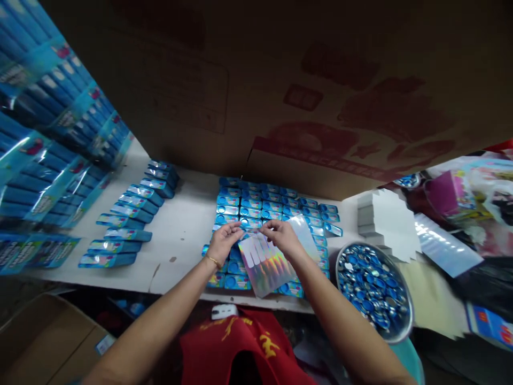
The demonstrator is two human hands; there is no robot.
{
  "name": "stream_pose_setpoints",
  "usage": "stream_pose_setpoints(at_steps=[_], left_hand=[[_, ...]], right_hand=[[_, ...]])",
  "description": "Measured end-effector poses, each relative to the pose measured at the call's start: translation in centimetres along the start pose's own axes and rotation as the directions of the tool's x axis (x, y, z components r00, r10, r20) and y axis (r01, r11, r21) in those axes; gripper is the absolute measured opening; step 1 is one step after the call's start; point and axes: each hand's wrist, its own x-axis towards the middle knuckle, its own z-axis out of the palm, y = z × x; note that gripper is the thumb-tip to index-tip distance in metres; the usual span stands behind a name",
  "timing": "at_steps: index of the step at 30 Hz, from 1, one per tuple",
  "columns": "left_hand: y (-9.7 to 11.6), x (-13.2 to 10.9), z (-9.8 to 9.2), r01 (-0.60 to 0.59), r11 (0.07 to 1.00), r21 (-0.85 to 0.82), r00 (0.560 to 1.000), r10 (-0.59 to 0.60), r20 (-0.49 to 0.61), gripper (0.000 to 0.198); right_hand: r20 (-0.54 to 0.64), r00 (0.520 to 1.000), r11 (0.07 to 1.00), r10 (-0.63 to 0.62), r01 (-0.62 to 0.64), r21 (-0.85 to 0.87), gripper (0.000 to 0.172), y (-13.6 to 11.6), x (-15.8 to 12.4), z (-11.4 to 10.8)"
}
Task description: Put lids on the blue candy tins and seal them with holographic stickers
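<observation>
Over the rows of small blue boxes (250, 203), my left hand (225, 241) and my right hand (281, 235) face each other with thumbs and fingers pinched. A small see-through sticker (253, 232) appears stretched between their fingertips, though its outline is faint. Under my right hand and forearm, a shiny rainbow sticker sheet (262, 267) with long rounded strips lies tilted on the boxes. The boxes stand close together, each with a round mark on top, and the sheet hides some of them.
A metal bowl (409, 315) of blue and silver round pieces sits at the right, near stacked white cards (395, 224). More boxes (124, 214) stand along the left of the white table (176, 224). A large cardboard carton (240, 107) rises behind; packed blue goods (48, 133) tower at left.
</observation>
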Motion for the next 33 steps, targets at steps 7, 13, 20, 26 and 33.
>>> stream_pose_setpoints(at_steps=[7,13,20,26,33], left_hand=[[0.7,0.7,-5.1,-0.012,0.999,0.031,0.976,0.018,-0.215,0.041],[1.3,1.4,-8.1,0.024,0.999,-0.04,0.983,-0.031,-0.181,0.045],[1.2,2.1,-7.6,0.075,0.996,-0.049,0.971,-0.084,-0.224,0.048],[0.9,3.4,-7.8,0.047,0.999,0.007,0.954,-0.043,-0.297,0.046],[0.7,4.0,-8.2,0.05,0.998,-0.037,0.951,-0.059,-0.305,0.047]], right_hand=[[0.015,0.993,0.957,0.115,-0.115,0.268,0.025,0.4,1.7,6.5],[0.052,0.989,0.925,0.14,-0.149,0.35,0.022,-1.1,2.0,8.8],[0.076,0.986,0.901,0.149,-0.167,0.401,0.023,-1.3,2.2,8.9],[0.049,0.982,0.903,0.184,-0.189,0.386,0.024,-0.8,3.0,9.5],[0.073,0.99,0.903,0.123,-0.142,0.406,0.021,-0.6,3.5,9.6]])
